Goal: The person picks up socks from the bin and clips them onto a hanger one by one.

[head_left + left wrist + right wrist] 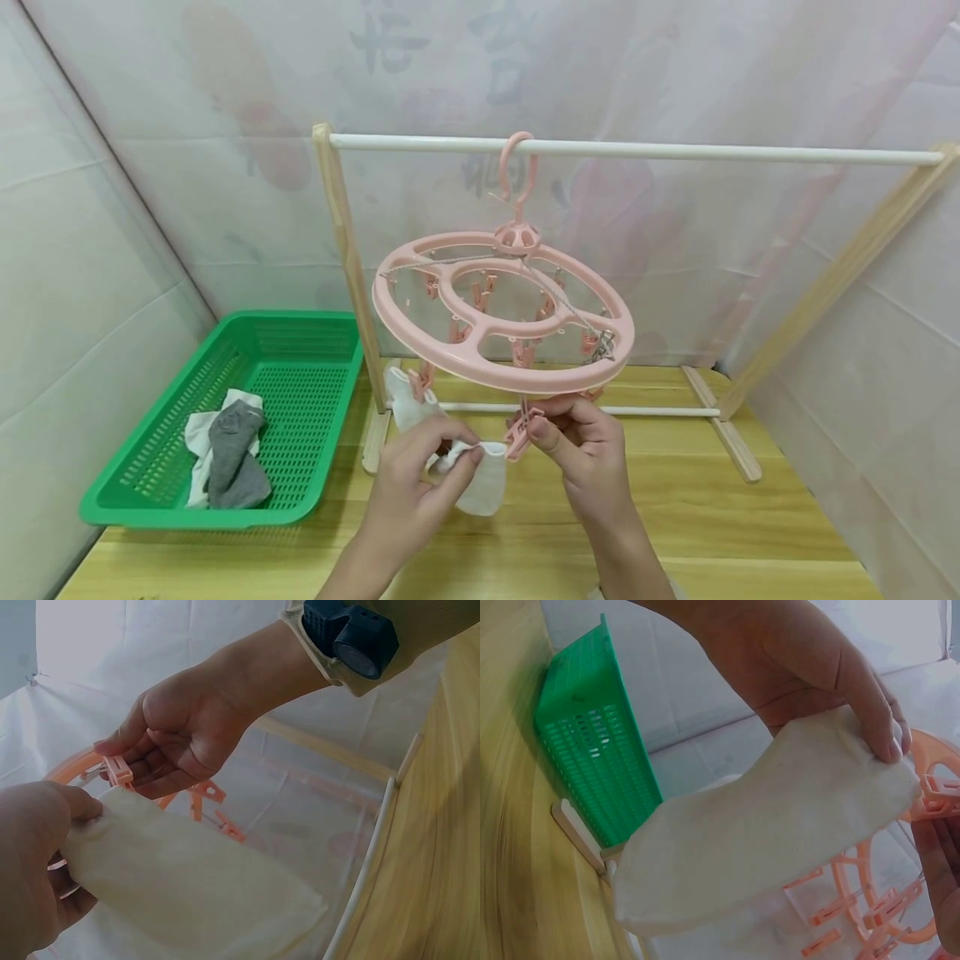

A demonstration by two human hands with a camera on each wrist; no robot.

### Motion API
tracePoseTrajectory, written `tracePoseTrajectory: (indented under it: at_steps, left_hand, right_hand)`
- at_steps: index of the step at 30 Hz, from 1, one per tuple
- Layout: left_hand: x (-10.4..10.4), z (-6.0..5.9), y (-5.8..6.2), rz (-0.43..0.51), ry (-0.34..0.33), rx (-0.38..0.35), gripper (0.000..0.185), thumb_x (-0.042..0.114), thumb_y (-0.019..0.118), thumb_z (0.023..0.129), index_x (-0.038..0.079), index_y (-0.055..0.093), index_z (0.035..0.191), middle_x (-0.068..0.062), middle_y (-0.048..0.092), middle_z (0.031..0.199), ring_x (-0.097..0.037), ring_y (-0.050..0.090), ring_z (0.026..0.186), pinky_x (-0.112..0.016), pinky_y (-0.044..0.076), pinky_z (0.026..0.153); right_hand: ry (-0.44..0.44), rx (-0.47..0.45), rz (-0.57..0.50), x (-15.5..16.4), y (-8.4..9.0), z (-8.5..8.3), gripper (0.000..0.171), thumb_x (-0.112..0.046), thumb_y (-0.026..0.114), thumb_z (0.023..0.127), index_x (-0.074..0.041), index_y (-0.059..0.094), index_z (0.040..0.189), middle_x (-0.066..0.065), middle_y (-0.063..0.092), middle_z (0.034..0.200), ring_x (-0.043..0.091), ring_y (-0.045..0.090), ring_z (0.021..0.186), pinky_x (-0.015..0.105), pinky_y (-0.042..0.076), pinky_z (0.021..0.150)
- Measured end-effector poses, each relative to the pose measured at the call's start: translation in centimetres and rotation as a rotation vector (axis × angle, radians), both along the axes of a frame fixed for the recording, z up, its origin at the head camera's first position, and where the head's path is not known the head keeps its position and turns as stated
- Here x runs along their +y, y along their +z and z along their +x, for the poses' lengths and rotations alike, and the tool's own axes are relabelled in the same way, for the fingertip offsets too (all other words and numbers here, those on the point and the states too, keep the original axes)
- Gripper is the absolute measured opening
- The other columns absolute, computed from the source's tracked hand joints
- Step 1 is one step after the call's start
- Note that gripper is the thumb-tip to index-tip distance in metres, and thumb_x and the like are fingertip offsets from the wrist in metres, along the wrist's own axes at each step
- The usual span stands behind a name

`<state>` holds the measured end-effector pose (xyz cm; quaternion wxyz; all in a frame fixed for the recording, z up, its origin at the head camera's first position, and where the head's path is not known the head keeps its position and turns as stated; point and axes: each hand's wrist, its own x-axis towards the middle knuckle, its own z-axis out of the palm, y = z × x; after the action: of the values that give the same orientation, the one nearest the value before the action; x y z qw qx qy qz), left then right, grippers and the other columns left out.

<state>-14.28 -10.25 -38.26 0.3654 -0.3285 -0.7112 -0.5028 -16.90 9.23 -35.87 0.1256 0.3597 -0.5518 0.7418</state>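
A pink round clip hanger [502, 333] hangs by its hook from the white rail [675, 151] of a wooden rack. My left hand [431, 462] pinches the top edge of a white sock [483, 483] just below the hanger's front rim. My right hand [577, 437] pinches a pink clip [519, 433] right beside the sock's edge. The left wrist view shows the sock [195, 889] and the clip [118, 769] held in the right hand's fingers [161, 761]. In the right wrist view the sock [765, 840] hangs from the left hand [817, 664]. Another white sock [408, 400] hangs clipped at the hanger's left.
A green plastic basket [300, 392] stands at the left on the wooden table [712, 533], holding a grey sock [232, 458] and white cloth [197, 433]. The rack's wooden legs [348, 267] and low crossbar [660, 411] stand behind my hands. White sheeting walls close in on every side.
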Motion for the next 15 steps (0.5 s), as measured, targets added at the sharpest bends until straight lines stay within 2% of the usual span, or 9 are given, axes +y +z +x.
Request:
tracePoseTrajectory:
  at_steps: [6, 15]
  left_hand:
    - [0.33, 0.20, -0.17, -0.027, 0.040, 0.006, 0.019, -0.001, 0.073, 0.084, 0.010, 0.066, 0.098, 0.001, 0.068, 0.089, -0.007, 0.059, 0.076, -0.014, 0.050, 0.070]
    - [0.61, 0.34, -0.01, -0.017, 0.071, -0.002, 0.020, 0.000, 0.074, 0.084, 0.010, 0.067, 0.100, 0.001, 0.069, 0.090, -0.007, 0.059, 0.074, -0.014, 0.050, 0.068]
  right_hand:
    - [0.003, -0.006, 0.005, -0.01, -0.14, 0.06, 0.010, 0.007, 0.059, 0.095, 0.016, 0.057, 0.098, 0.009, 0.073, 0.097, 0.019, 0.073, 0.089, 0.031, 0.061, 0.074]
    - [-0.005, 0.000, 0.023, -0.08, -0.13, -0.06, 0.010, 0.008, 0.060, 0.094, 0.017, 0.059, 0.100, 0.013, 0.072, 0.096, 0.018, 0.072, 0.088, 0.030, 0.060, 0.073]
